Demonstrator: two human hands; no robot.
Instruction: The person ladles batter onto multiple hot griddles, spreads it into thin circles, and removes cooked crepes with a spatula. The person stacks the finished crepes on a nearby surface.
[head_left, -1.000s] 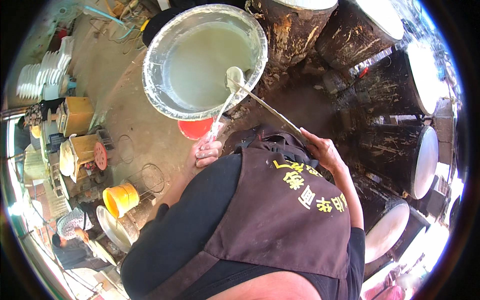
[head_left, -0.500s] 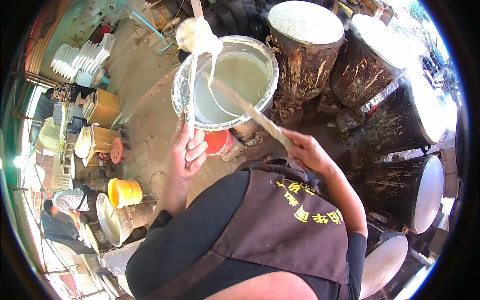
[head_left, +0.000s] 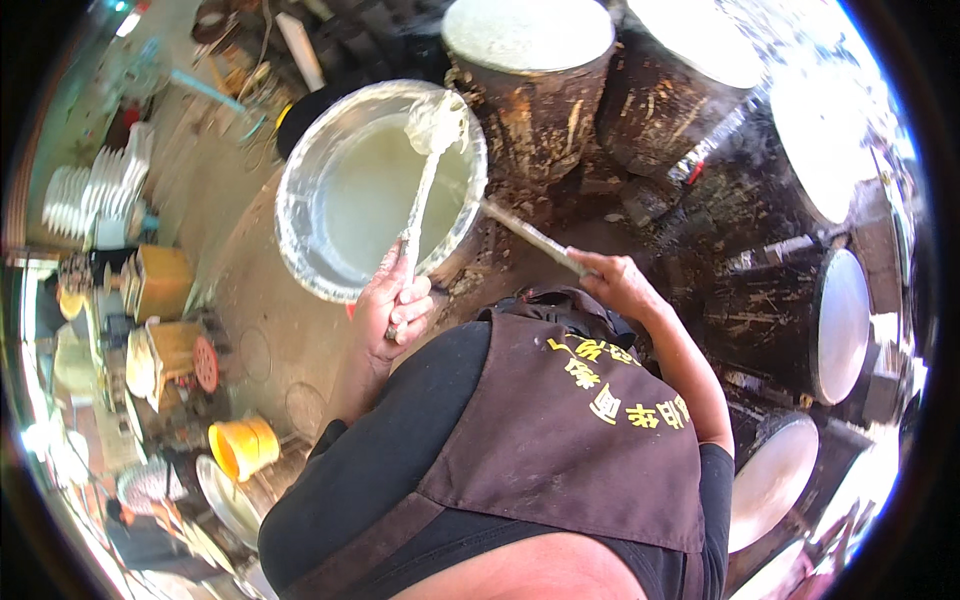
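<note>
Lots of milky liquid (head_left: 360, 200) is left in the big tub (head_left: 300, 225), the left hand (head_left: 396, 303) is curled round a ladle (head_left: 431, 165) over it, already coated in white goo (head_left: 437, 120), and then a stick (head_left: 540, 242) near the tub is pinched in the right hand (head_left: 625, 285)

Left hand (head_left: 395, 308) grips white-coated ladle (head_left: 423, 188), head over tub (head_left: 301, 228) of pale liquid (head_left: 368, 190); right hand (head_left: 622, 287) holds stick (head_left: 535, 237), far end near tub rim.

Head view, left fisheye | set higher than the tub (head_left: 298, 225) | facing steeply down | wearer's torso (head_left: 565, 445) nearer than the tub
</note>
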